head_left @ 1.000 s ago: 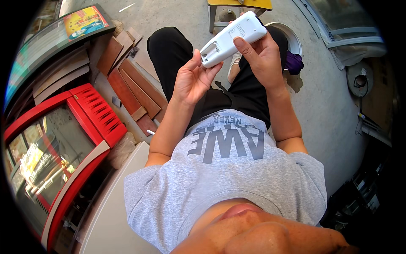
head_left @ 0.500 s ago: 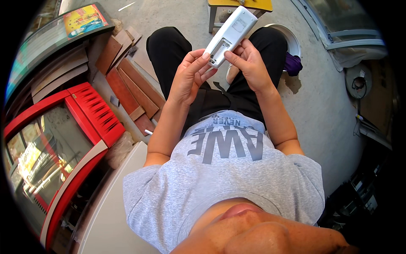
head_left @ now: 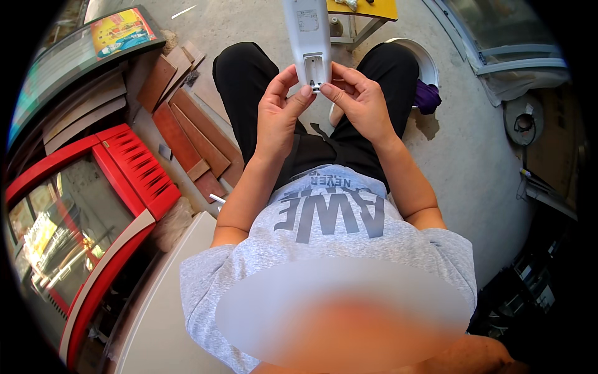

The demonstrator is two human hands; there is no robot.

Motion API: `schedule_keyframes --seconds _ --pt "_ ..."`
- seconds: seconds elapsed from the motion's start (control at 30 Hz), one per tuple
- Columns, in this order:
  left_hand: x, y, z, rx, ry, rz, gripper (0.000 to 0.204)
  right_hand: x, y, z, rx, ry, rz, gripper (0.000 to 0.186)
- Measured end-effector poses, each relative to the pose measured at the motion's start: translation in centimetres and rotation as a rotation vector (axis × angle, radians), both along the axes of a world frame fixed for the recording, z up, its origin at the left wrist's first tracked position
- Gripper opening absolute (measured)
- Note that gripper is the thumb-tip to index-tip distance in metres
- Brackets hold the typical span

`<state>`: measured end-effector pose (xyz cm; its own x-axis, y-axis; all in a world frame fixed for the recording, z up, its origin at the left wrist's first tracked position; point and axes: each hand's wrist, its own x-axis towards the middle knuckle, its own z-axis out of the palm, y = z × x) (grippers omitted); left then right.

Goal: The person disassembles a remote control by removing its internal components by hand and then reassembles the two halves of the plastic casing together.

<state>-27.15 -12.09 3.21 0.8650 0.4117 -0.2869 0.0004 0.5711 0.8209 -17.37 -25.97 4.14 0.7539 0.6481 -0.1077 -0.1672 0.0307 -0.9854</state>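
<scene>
Above my lap I hold a white remote control (head_left: 308, 40) with its back toward me and its far end cut off by the picture's top edge. Its battery compartment (head_left: 313, 67) is uncovered, and no battery shows inside. My left hand (head_left: 279, 115) is closed on the left side of the near end, thumb beside the compartment's lower corner. From the other side my right hand (head_left: 366, 109) grips the same end, its thumb tip close to the left one. The remote's button side is hidden.
A yellow-topped table (head_left: 374, 9) stands ahead. Reddish-brown boards (head_left: 187, 134) lie on the floor at left, near a red-framed glass cabinet (head_left: 140, 168). Right of my knee are a white basin (head_left: 427, 59) and purple cloth (head_left: 427, 96). A pale panel (head_left: 165, 311) lies near left.
The remote has turned from a rightward slant to nearly upright in the picture, and its far end has moved past the top edge. Both hands still hold it.
</scene>
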Motion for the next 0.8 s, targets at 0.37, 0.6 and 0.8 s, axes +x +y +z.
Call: schedule_keyframes --seconds 0.37,0.6,0.8 --pt "0.4 1.1 -0.2 0.135 0.133 -0.081 0.044 0.5 -0.5 -1.0 -0.096 0.001 0.034 0.035" --pt "0.5 0.7 -0.5 0.149 0.107 -0.017 0.042 0.5 -0.5 -1.3 -0.079 0.023 0.032 0.035" --pt "0.2 1.1 -1.0 0.186 0.118 -0.053 0.042 0.4 -0.5 -1.3 -0.063 0.030 0.027 0.035"
